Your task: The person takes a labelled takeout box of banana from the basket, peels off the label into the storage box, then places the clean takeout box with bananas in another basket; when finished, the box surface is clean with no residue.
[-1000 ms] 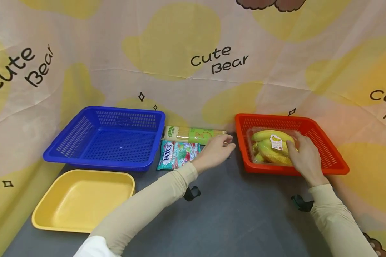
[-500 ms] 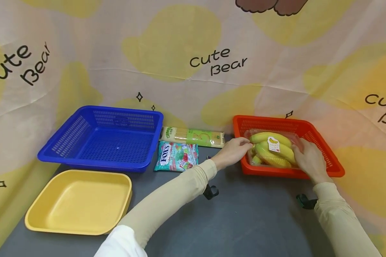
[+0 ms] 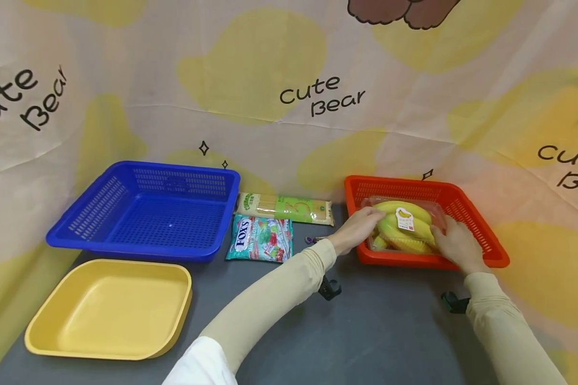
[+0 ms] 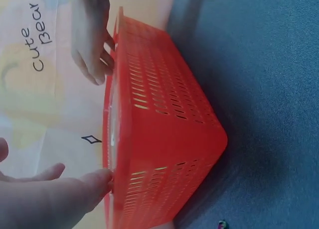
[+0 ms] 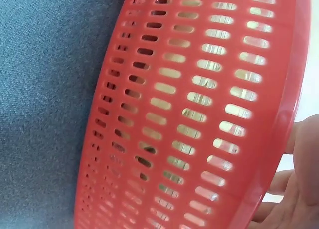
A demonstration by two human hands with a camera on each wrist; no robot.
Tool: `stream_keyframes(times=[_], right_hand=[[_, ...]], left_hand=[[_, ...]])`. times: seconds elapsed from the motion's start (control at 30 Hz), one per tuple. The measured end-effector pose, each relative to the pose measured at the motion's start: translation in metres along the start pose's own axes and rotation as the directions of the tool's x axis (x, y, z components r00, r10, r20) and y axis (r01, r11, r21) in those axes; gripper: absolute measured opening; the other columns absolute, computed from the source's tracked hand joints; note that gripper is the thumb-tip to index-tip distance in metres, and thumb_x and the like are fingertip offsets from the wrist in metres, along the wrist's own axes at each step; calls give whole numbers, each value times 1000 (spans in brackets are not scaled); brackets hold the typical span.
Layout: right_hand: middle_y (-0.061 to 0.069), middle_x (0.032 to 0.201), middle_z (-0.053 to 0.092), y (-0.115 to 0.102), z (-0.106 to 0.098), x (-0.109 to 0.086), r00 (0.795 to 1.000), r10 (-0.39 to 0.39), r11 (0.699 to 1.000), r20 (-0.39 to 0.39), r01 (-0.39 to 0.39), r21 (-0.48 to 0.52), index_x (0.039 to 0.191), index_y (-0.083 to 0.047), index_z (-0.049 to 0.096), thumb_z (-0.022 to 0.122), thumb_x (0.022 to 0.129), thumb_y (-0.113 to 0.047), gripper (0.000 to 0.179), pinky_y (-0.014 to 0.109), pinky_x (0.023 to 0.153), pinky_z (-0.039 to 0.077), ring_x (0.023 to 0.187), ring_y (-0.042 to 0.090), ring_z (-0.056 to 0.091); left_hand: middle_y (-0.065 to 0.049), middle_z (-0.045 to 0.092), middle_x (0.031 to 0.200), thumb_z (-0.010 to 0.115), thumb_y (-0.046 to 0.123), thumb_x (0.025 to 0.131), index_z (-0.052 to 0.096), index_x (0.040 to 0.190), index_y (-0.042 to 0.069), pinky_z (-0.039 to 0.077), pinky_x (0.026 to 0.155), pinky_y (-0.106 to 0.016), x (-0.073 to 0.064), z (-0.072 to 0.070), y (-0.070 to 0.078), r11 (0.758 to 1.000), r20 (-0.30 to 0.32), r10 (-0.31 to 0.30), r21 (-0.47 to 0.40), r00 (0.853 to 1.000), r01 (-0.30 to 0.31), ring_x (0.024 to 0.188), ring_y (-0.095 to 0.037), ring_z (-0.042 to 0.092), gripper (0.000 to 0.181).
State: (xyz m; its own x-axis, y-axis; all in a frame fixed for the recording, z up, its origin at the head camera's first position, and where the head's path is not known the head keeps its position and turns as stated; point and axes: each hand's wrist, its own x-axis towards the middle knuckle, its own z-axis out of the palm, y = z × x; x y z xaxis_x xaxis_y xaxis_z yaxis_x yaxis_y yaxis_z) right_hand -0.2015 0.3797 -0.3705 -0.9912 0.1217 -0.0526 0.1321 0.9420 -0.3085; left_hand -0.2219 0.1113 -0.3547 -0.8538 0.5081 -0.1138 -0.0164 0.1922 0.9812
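A: Location of the box (image 3: 409, 235), and hand state?
B: Box seated in the red basket (image 3: 404, 261), bananas visible through clear walls. The left hand (image 3: 358, 230) is placed at the box's left end, the right hand (image 3: 460, 247) at its right end, fingers bent over. Whether either hand is closed in a true grip cannot be told; the fingertips are partly hidden.
A: Expected handling?
B: Judged moderately heavy from the fruit. Thin plastic: slick, likely to flex or dent if squeezed. Fruit judged easily bruised. Hold best taken low at both ends, so that the weight is shared and the lid is not pulled.
A: Other containers?
B: The blue basket (image 3: 130, 250) and yellow tub (image 3: 113, 315) are stationed at the left. Noodles (image 3: 289, 208) and candy (image 3: 261, 239) are laid outside, between the two baskets.
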Motion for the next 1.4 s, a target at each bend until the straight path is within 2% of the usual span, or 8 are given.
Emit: stream_keyframes(times=[0.13, 0.27, 0.47, 0.67, 0.93, 1.1, 1.2, 1.4], right_hand=[[39, 124, 47, 2, 2, 0, 1000, 10, 1000, 8, -9, -11, 137, 13, 34, 36, 102, -42, 66, 67, 87, 43, 106, 52, 47], [39, 120, 50, 6, 3, 1, 999, 22, 999, 25, -21, -23, 133, 13, 36, 33, 102, -43, 64, 62, 80, 46, 101, 52, 52], [42, 132, 43, 10, 4, 2, 994, 61, 998, 88, -60, -20, 139, 13, 31, 29, 102, -46, 69, 67, 85, 45, 107, 56, 49], [36, 118, 52, 10, 4, 1, 996, 51, 999, 71, -51, 3, 129, 11, 40, 31, 102, -44, 61, 57, 74, 48, 95, 48, 53], [20, 86, 54, 12, 4, -3, 1000, -22, 999, 9, 22, 38, 106, 6, 48, 34, 102, -25, 34, 39, 66, 43, 78, 35, 52], [14, 75, 49, 11, 3, -4, 999, -46, 998, -26, 47, 41, 98, 4, 50, 36, 101, -18, 26, 33, 62, 37, 74, 31, 51], [18, 78, 51, 11, 1, -5, 998, -51, 997, -44, 53, 52, 100, 7, 52, 36, 101, -15, 27, 33, 61, 35, 74, 33, 50], [22, 81, 50, 10, 2, -6, 995, -31, 996, -96, 39, 81, 101, 7, 51, 35, 100, -14, 26, 36, 61, 36, 76, 35, 49]], left_hand=[[-11, 50, 141, 39, 39, 103, 48, 139, 9, 39, 108, -39, 6, 0, -3, 999, 44, -5, -48, 999, 7, 131, -28, 47, 47], [-14, 45, 145, 34, 36, 106, 44, 141, 7, 35, 115, -44, 12, 4, -3, 989, 137, 24, -150, 990, -3, 137, -29, 43, 47], [-18, 38, 149, 29, 36, 107, 40, 143, 1, 33, 115, -46, 16, 10, -4, 970, 240, 27, -241, 970, 33, 139, -32, 37, 51], [-9, 28, 156, 31, 37, 106, 31, 150, 6, 23, 122, -49, 18, 12, -8, 962, 228, -20, -260, 973, 80, 146, -25, 26, 54], [-4, 36, 153, 37, 38, 105, 37, 149, 9, 30, 119, -49, 17, 11, -12, 969, 146, -36, -236, 989, 70, 143, -24, 33, 53], [-12, 45, 142, 38, 39, 104, 45, 141, 7, 43, 98, -38, 13, 9, -12, 986, 108, -10, -164, 994, 28, 119, -31, 47, 50], [-14, 48, 137, 40, 41, 103, 48, 137, 8, 40, 86, -31, 12, 8, -11, 993, 90, -1, -118, 996, 11, 110, -31, 48, 48], [1, 52, 142, 41, 46, 102, 49, 141, 15, 39, 111, -33, 8, 7, -9, 1000, 50, 21, 2, 999, -21, 130, -15, 48, 51]])
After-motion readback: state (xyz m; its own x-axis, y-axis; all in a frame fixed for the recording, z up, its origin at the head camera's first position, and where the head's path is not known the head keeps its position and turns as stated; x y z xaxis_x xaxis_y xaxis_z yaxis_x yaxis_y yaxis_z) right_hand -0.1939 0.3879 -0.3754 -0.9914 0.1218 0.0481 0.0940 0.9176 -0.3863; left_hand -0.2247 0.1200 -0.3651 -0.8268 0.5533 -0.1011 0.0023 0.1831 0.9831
